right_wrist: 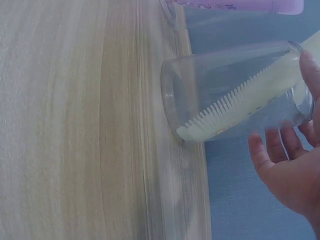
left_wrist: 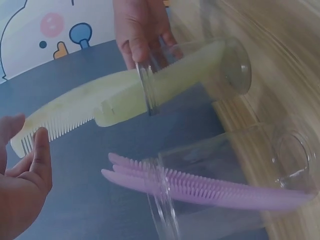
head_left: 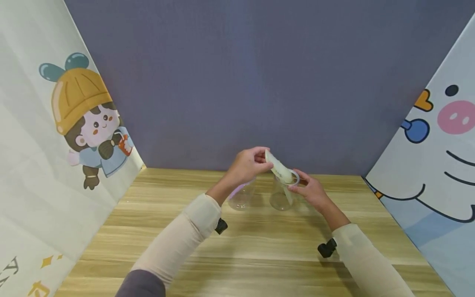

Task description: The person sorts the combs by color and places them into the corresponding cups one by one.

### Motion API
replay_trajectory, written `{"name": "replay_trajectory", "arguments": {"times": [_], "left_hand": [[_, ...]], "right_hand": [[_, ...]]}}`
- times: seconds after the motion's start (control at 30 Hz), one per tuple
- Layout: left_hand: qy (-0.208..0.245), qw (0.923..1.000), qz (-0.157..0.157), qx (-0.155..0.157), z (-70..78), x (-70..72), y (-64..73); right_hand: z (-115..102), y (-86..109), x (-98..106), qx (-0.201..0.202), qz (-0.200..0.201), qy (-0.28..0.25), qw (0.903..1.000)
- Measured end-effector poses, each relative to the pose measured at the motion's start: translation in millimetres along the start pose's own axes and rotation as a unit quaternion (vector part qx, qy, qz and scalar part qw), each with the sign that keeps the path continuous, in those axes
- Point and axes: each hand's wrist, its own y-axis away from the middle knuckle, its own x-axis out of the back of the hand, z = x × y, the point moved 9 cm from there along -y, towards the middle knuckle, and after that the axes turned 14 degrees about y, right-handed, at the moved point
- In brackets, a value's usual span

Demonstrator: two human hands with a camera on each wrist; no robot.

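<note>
My left hand [head_left: 248, 166] pinches the toothed end of a pale yellow-green comb [left_wrist: 75, 102]. That comb slants down to the mouth of a clear plastic jar [right_wrist: 220, 75]. Inside the jar leans another pale comb [right_wrist: 240, 102], its lower end near the base and its upper end jutting past the rim. My right hand [head_left: 313, 193] holds the jar near its rim, thumb on one side and fingers on the other. How far the upper comb reaches into the jar is hard to tell.
Left of this jar stands a second clear jar [head_left: 241, 201] with purple combs [left_wrist: 200, 190] in it. Both jars are on a wood-grain table [head_left: 259, 255], close to a grey-blue back panel [head_left: 237, 82]. Printed white panels [head_left: 29, 136] flank the table.
</note>
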Motion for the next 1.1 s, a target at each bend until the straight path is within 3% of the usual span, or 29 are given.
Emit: {"name": "replay_trajectory", "arguments": {"times": [0.3, 0.47, 0.87, 1.1], "left_hand": [[-0.054, 0.997, 0.024, -0.049, 4.4, -4.4, -4.9], [-0.059, 0.9966, 0.02, -0.053, 0.0, -0.5, -1.1], [-0.099, 0.9933, 0.023, -0.055, -11.0, 40.2, 13.4], [-0.128, 0.9907, 0.033, -0.034, -21.8, 67.4, 27.3]], "right_hand": [[-0.7, -0.4, -2.5, 0.0, -0.002, -0.014, 0.9999], [-1.9, 0.2, -2.7, 0.001, -0.007, -0.014, 0.9999], [1.6, 1.7, 4.4, 0.007, -0.011, 0.01, 0.9999], [-9.8, 5.7, 5.8, 0.047, -0.035, 0.062, 0.9964]]}}
